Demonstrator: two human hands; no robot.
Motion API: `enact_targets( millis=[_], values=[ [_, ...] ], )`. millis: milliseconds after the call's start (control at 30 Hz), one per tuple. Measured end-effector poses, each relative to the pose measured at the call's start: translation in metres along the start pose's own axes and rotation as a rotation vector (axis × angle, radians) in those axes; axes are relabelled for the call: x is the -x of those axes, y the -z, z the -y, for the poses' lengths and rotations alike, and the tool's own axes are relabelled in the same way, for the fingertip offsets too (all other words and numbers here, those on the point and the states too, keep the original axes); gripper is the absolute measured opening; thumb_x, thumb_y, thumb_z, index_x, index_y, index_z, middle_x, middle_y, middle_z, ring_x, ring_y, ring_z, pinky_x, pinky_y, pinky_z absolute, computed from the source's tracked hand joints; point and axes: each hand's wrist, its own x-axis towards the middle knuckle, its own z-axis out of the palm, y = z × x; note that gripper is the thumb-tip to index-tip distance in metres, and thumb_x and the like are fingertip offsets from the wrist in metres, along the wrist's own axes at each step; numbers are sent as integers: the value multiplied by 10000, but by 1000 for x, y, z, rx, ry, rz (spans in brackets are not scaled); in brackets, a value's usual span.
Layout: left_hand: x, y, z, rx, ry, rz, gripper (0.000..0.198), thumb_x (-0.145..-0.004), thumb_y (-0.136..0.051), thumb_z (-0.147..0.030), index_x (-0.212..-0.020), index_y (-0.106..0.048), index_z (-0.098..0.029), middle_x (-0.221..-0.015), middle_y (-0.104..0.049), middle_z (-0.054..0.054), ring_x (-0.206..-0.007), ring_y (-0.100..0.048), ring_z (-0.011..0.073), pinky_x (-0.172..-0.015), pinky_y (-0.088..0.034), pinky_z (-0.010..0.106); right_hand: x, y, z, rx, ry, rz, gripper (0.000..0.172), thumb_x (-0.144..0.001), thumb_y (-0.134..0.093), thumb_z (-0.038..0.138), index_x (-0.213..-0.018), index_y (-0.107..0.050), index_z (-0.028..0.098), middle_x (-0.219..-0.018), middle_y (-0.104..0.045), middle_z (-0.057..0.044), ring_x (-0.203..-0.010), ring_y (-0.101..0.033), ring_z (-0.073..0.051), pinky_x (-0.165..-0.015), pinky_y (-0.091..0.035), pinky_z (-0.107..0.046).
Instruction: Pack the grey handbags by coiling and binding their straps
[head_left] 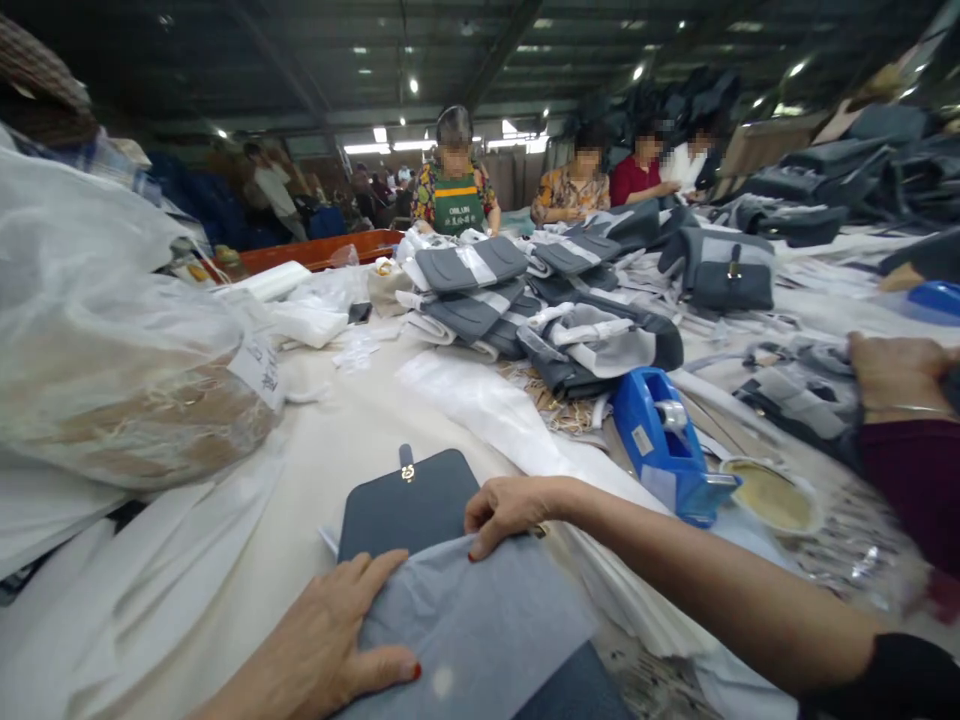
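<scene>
Could totally crease that thin sheet [495, 620] toward the worktop's [322, 425] near edge by tugging unevenly, with right hand [512, 506] pinching it and left hand [337, 625] just spread flat.

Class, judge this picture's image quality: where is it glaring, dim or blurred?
Head view, top: small lamps glare against a dim roof; head view, background: co-workers' heads are pixelated; head view, right edge: the maroon sleeve looks smeared; head view, bottom: a bright spot shows on the translucent sheet beside the left hand.
</scene>
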Motion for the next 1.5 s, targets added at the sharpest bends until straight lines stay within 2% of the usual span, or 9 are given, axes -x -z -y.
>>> enact_targets(
  millis=[200,367,567,733,900,1000,1100,1233,1500],
  values=[
    [5,-15,18,59,-52,-54,675,-783,-449,-618,-1373,-360,-302,-1220,-529,85,-1136,-473,296,-1000,-335,442,9,-7,-10,-109,10,-121,168,-654,-702,271,-776,-669,160,-618,-540,59,-571,-463,-75,-495,-337,-170],
    [12,-7,1,26,-52,-24,607,-844,-386,-548,-1378,-357,-262,-1169,-525,94,-1100,-482,263,-988,-340,421,13,-20,-17,-160,31,-251,152,-692,-607,231,-784,-686,140,-644,-551,29,-603,-460,-96,-517,-331,-191],
    [17,2,-10,-47,-54,-61,618,-837,-420,-537,-1369,-379,-225,-1358,-415,141,-1251,-353,304,-1038,-249,462,8,-24,-20,-204,18,-297,179,-623,-613,226,-773,-667,144,-657,-583,21,-607,-485,-114,-541,-347,-214],
    [14,-14,-7,234,47,-272,484,-916,-223,-418,-1199,-579,-253,-1114,-572,78,-1080,-496,237,-962,-344,424,5,-25,-18,-260,-53,-368,137,-543,-671,214,-650,-620,145,-588,-538,23,-601,-476,-123,-541,-334,-231],
    [7,-28,1,519,311,-532,272,-732,-515,-291,-879,-711,-172,-1221,-473,104,-1214,-407,270,-1055,-252,384,6,-29,-16,-486,-151,-428,618,-466,-714,212,-1054,-535,150,-868,-581,-30,-728,-572,-164,-621,-442,-260],
    [5,-32,7,804,400,-622,389,-588,-637,-266,-946,-621,-115,-1192,-495,137,-1185,-450,290,-1034,-299,379,6,-33,-17,-646,-171,-410,864,-454,-711,218,-1249,-379,151,-941,-596,-63,-730,-617,-189,-642,-487,-299],
    [3,-40,13,986,437,-606,573,-565,-675,-308,-1049,-466,-85,-1025,-592,138,-986,-589,268,-880,-445,374,5,-37,-20,-773,-167,-341,700,-442,-715,232,-1099,-499,123,-798,-642,-66,-662,-632,-209,-624,-503,-324],
    [-2,-50,20,1198,427,-574,553,-545,-703,-300,-989,-412,-145,-922,-633,89,-822,-646,214,-732,-502,320,4,-41,-22,-879,-146,-286,417,-436,-720,212,-823,-578,146,-640,-646,-49,-548,-612,-193,-575,-502,-325],
    [-5,-49,26,1423,293,-508,446,-443,-713,-249,-823,-492,-173,-755,-664,8,-721,-633,192,-674,-485,296,-1,-43,-28,-986,52,-352,391,-415,-712,106,-770,-568,181,-754,-691,1,-646,-620,-168,-615,-473,-272]
  ],
)
